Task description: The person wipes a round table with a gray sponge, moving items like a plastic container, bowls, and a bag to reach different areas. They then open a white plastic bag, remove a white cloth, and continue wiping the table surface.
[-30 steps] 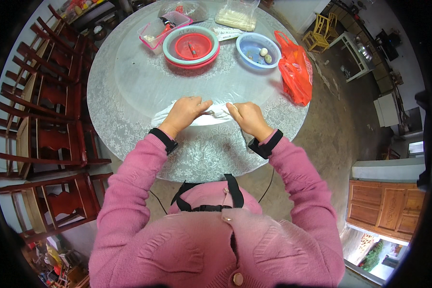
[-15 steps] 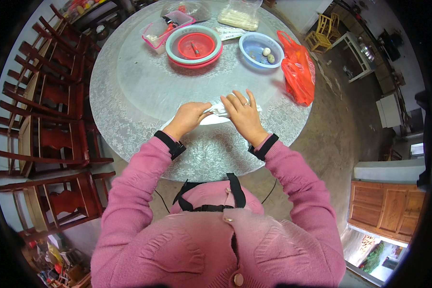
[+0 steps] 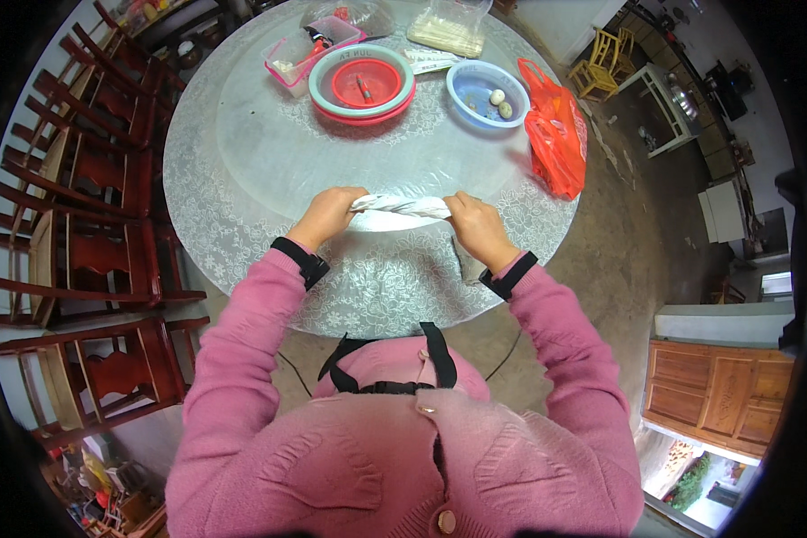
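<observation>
Above the near half of the round table (image 3: 242, 179), I hold a white cloth (image 3: 408, 207) twisted into a rope. My left hand (image 3: 334, 212) is closed round its left end. The right end is gripped in my right hand (image 3: 481, 228), and the twisted length runs nearly level between them. Directly below the cloth shows a smooth white curved surface (image 3: 387, 223), mostly hidden, so I cannot tell what it is. A small greyish-brown patch (image 3: 467, 262) shows beside my right wrist, also partly covered.
Farther back stand a grey-green basin (image 3: 317, 87) with a red bowl (image 3: 387, 100) inside, and a blue basin (image 3: 462, 106) holding eggs (image 3: 497, 97). A red plastic bag (image 3: 556, 148) lies at the right edge. Behind are a pink-rimmed box (image 3: 289, 76) and a bag of pale sticks (image 3: 448, 34).
My hands have moved apart, the right one outward to the right. The white cloth went from a crumpled bunch to a stretched, twisted rope.
</observation>
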`<state>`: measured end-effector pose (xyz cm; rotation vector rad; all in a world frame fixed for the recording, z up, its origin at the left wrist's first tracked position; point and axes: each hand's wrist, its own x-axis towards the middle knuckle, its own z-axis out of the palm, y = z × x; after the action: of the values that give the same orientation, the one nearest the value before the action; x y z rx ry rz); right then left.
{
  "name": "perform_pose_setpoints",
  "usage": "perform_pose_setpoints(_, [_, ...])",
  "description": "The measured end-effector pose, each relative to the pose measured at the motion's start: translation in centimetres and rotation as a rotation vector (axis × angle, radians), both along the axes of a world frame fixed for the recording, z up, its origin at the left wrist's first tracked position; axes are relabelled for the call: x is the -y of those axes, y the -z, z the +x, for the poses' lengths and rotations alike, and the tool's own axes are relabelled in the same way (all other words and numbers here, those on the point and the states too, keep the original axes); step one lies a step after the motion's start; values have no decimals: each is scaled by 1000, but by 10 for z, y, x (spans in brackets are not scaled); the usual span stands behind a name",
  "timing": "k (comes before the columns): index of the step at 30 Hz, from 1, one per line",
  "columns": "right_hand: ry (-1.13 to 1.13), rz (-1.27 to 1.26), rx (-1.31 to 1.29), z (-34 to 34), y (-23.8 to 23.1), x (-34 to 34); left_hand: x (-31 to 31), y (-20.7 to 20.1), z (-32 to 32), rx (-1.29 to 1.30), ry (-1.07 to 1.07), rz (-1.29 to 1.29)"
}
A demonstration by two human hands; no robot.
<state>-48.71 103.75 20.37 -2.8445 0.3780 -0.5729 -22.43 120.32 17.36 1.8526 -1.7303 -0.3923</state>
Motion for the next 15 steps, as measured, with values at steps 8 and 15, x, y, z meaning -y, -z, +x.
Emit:
perform_pose_setpoints(8, [60, 111, -114, -1, 3, 2, 0, -2, -11, -32, -70, -50])
perform_pose_setpoints(15, [109, 144, -114, 5, 6, 5, -3, -8, -11, 141, 13, 41])
